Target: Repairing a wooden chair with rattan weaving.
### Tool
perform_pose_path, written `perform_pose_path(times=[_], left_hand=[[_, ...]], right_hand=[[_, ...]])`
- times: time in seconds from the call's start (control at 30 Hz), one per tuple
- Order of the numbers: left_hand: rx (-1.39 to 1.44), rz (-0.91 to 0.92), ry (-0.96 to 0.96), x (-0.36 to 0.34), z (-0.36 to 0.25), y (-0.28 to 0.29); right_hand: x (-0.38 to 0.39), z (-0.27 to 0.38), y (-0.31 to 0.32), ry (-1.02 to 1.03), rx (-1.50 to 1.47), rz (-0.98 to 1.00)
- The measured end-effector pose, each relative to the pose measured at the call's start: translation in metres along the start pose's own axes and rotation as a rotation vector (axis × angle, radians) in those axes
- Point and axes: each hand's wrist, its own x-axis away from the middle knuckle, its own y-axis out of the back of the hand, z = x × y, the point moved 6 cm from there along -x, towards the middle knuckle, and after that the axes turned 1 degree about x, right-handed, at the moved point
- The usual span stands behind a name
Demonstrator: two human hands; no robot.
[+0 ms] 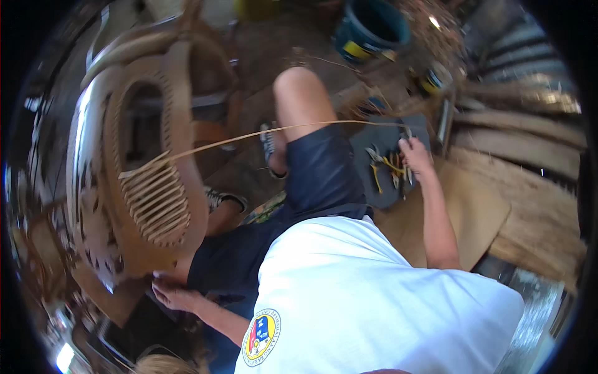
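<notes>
A wooden chair back [194,187] stands at the left, with an oval opening whose near part is laced with pale rattan strips [156,202]. One long rattan strand [261,132] arches from this lacing over my raised knee toward the right. My right hand [416,157] is closed at the strand's far end, above a dark grey mat; a small metallic piece shows at its fingertips, too blurred to name. Several yellow-handled pliers [391,163] lie beside it on the mat [381,196]. Beside the chair back's lower edge is my left hand [175,295], its fingers loosely bent and apart.
A dark teal bucket [372,31] stands at the far side, near a heap of loose fibres [436,31]. At the right lie a brown board [467,206] and wooden planks [523,181]. Another curved chair frame [208,56] rises behind the chair back.
</notes>
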Motion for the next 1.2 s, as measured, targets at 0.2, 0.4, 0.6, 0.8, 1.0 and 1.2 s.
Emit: perform_pose_path(times=[0.2,0.4,0.6,0.8,1.0,1.2], left_hand=[[-0.36,0.001,-0.215,0.0,-0.017,-0.031],[-0.362,0.019,-0.306,0.024,-0.005,-0.032],[-0.81,0.041,-0.639,0.065,-0.024,-0.042],[-0.658,0.033,-0.553,0.097,-0.051,-0.045],[-0.256,0.619,-0.298,0.179,-0.07,-0.082],[-0.292,0.739,-0.226,0.176,-0.042,-0.112]], right_hand=[[-0.003,-0.15,-0.042,0.142,0.428,-0.075],[-0.018,-0.137,-0.06,0.318,0.43,-0.181],[-0.043,-0.119,-0.054,0.08,0.95,-0.136],[-0.038,-0.095,-0.057,0.156,1.005,-0.205],[0.05,0.087,-0.077,0.819,0.336,0.059],[0.142,0.227,-0.18,1.041,0.07,0.406]])
